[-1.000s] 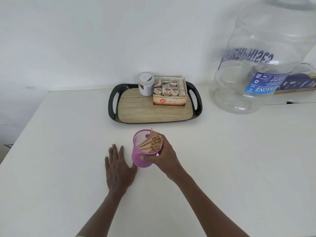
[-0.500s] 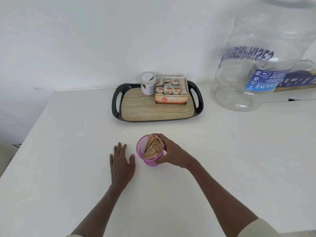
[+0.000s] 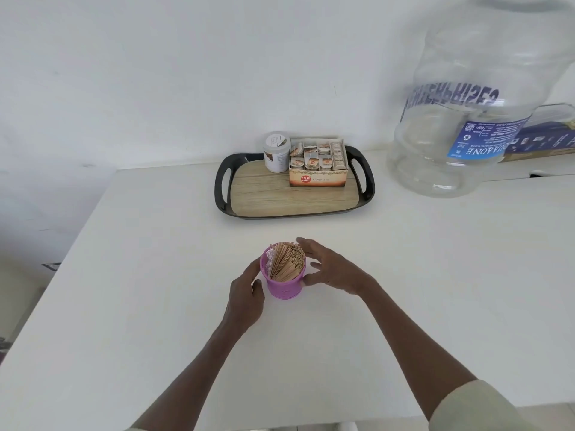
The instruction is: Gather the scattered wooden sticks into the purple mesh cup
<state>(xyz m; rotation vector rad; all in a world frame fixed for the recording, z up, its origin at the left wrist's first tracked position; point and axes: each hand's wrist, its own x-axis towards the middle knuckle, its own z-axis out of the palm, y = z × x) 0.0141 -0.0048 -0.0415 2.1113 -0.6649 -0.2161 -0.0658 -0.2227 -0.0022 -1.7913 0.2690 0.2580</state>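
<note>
The purple mesh cup (image 3: 283,281) stands upright between both hands, wooden sticks (image 3: 286,265) inside leaning right; left hand (image 3: 245,293) and right hand (image 3: 331,269) cup its sides with loosely curved fingers

We take the mesh cup (image 3: 283,283) as landmark; it stands on the table (image 3: 435,275). Wooden sticks (image 3: 287,262) stand inside it. The left hand (image 3: 245,298) lies against the cup's left side, the right hand (image 3: 333,270) against its right side. Behind the cup sits a tray (image 3: 222,189); on the tray, a jar (image 3: 276,151) stands left of a tea box (image 3: 318,169), touching it. Behind and right of the cup stands a large water bottle (image 3: 460,113).
</note>
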